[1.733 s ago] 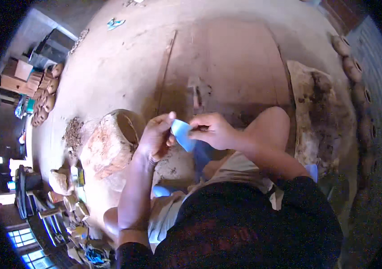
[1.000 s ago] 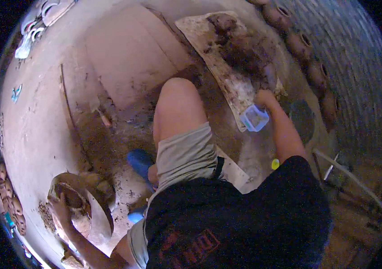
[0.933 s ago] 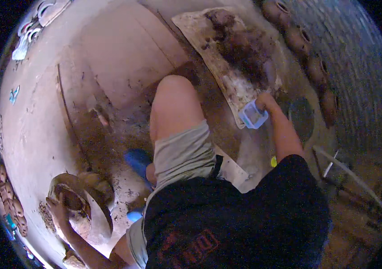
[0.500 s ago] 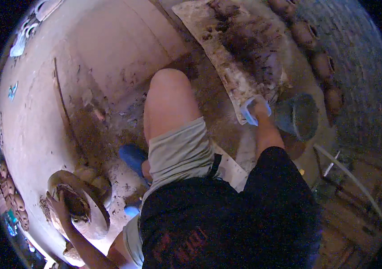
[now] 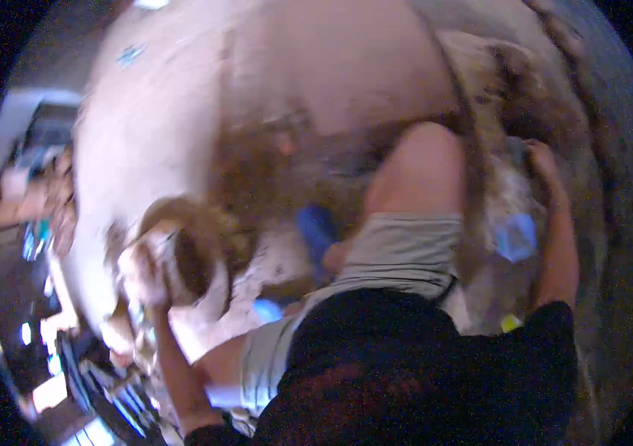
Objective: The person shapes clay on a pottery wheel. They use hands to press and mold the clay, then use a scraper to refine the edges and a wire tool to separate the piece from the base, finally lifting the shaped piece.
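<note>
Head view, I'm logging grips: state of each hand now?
Left hand: at the round vessel; too blurred to tell its grip.
Right hand: at the stained sheet; can't tell.

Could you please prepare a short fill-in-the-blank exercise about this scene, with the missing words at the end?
1. The left hand is nearer to the round vessel than the ____ hand is.
2. The bluish container is apart from the right hand, which reaches ____ from the body than the container.
3. The footwear is ____ in colour.
4. The person's shirt is mostly ____.

Missing words: right; farther; blue; black.
</note>
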### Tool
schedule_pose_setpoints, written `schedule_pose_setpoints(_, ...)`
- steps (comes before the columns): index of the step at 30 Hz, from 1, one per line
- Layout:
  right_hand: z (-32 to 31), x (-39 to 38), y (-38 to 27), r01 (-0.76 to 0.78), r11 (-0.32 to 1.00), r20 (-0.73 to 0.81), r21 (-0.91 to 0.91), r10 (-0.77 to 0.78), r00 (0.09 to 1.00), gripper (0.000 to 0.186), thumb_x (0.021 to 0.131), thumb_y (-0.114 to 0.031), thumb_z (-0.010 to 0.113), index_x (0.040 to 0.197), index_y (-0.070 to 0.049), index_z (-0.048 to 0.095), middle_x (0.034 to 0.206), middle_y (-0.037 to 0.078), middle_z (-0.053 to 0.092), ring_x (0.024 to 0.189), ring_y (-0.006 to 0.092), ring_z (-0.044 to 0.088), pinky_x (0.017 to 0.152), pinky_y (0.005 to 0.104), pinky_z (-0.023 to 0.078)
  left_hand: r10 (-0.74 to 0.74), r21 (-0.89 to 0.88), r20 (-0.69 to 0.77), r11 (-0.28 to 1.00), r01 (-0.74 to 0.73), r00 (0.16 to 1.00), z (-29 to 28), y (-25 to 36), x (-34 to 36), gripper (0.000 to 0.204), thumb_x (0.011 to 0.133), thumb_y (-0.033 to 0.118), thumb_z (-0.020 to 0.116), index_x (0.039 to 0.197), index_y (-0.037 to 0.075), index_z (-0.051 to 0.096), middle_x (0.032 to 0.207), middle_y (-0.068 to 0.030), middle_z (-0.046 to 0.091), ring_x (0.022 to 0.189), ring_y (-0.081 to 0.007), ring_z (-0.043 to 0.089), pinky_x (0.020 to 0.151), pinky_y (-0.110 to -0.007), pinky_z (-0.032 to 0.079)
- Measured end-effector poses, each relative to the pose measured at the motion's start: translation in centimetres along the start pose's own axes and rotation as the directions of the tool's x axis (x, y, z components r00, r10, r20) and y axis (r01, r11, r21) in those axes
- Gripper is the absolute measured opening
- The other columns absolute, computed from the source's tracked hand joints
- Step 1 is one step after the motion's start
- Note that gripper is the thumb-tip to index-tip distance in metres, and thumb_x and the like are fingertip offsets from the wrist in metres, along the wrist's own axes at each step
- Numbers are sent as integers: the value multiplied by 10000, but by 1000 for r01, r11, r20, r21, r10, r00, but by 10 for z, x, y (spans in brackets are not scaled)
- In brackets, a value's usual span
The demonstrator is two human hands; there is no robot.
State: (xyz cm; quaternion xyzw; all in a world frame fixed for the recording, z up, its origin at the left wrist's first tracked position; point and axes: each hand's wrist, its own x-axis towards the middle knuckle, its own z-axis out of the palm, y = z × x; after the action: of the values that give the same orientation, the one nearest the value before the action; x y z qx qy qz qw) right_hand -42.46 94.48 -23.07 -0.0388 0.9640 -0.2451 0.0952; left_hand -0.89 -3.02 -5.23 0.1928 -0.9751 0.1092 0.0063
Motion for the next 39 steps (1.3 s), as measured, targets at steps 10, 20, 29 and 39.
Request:
schedule_pose_setpoints(10,136,20,-522,96,273,-5,957,-319,948,330,894,-113,749,1219,-73,711,1042,67,745,878,208,694,765,373,578,-37,-359,-13,933,30,999,-22,34,-22,837,1013,617,493,1665,138,274,1734,-181,183,1593,-430,132,1267,-607,95)
schedule_pose_setpoints(20,323,-146,-695,-255,366,407,895,-436,803,293,947,-93,666,1218,10,709,1063,77,740,929,158,655,842,317,520,90,-356,1,931,-84,996,-20,48,-31,1127,813,838,575,1653,140,295,1718,-223,195,1581,-455,169,1240,-679,89)
schedule_pose_setpoints(29,377,-154,-729,-181,397,344,900,-390,854,285,952,14,605,1222,16,699,1066,63,733,981,154,657,903,305,514,269,-278,-29,923,-266,963,-34,53,-31,1353,580,663,893,1659,134,272,1722,-225,184,1590,-466,143,1207,-728,163)
schedule_pose_setpoints(39,387,-146,-758,-197,221,280,955,-462,841,243,1007,27,546,1190,9,705,1061,23,713,974,111,636,890,271,505,212,-254,-13,944,-209,977,-34,59,-19,1309,599,626,892,1643,95,307,1718,-218,211,1594,-461,136,1176,-766,181)
